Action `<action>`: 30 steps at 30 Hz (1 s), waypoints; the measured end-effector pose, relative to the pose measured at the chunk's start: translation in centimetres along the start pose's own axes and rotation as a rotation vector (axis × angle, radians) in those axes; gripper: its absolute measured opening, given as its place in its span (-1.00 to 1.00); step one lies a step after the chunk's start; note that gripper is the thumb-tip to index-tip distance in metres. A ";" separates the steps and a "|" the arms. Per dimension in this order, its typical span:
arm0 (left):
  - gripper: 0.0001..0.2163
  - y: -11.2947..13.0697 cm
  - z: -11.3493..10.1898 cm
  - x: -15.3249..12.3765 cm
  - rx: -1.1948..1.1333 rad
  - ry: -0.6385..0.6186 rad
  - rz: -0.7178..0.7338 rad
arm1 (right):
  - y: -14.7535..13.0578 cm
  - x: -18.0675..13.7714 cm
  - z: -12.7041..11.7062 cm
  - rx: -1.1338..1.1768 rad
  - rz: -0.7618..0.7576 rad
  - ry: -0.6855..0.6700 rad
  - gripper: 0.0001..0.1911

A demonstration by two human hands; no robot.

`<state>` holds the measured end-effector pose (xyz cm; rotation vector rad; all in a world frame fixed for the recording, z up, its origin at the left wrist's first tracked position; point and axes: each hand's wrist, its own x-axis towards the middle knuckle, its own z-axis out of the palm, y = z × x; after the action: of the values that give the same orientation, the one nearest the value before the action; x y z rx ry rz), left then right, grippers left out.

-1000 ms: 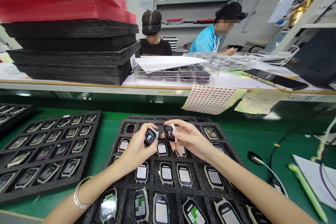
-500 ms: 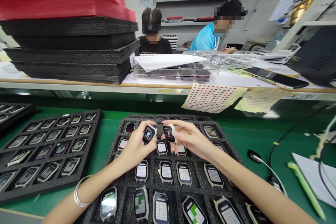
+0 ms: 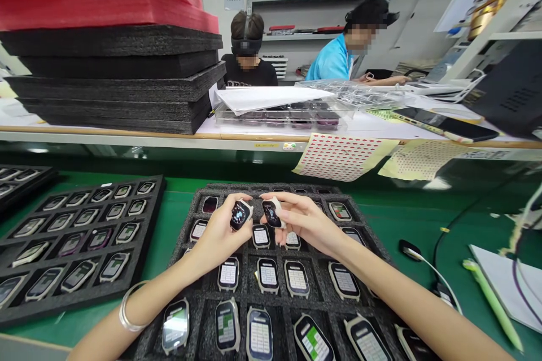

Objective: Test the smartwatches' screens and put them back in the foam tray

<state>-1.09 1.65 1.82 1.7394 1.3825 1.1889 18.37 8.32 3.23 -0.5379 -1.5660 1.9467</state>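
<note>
My left hand (image 3: pixel 225 224) is closed on a strapless smartwatch (image 3: pixel 240 214) with a lit dark dial, held by its edges between thumb and fingers. A second strapless smartwatch (image 3: pixel 271 212), pale-cased with a lit dark screen, is gripped by my right hand (image 3: pixel 302 217). The two watches are side by side, a small gap apart, over a black foam tray (image 3: pixel 248 287). Compartments of this tray hold several more watch bodies, many with white grids on their screens, such as the watch (image 3: pixel 268 275) below my hands. My forearms cover parts of the tray.
Another foam tray of watches (image 3: pixel 157 194) lies at left. Foam sheets (image 3: pixel 114 76) are stacked on the raised shelf, beside clear plastic trays (image 3: pixel 282 121) and a phone (image 3: pixel 444 125). At right are a charging puck (image 3: pixel 410 249) with cable and a green pen (image 3: pixel 493 302). Two people sit behind.
Both hands and their watches stay almost where they were. Behind the shelf, the person in blue has stretched an arm further to the right.
</note>
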 end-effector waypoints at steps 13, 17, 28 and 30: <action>-0.69 -0.3 0.0 0.2 0.015 0.006 0.005 | 0.1 0.2 -0.1 -0.076 0.034 0.040 -0.54; -0.71 -0.4 0.0 0.1 -0.028 0.017 0.021 | 0.2 0.2 -0.1 -0.119 0.024 0.047 -0.53; -0.68 -0.9 -0.1 0.4 -0.074 0.032 -0.030 | 0.1 0.0 0.1 -0.041 0.038 0.023 -0.49; -0.61 -1.0 0.0 0.6 -0.160 0.008 -0.080 | 0.1 0.1 0.0 0.014 0.028 0.006 -0.49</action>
<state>-1.45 2.50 1.10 1.5559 1.3110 1.2281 18.26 8.32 3.16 -0.5626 -1.5472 1.9738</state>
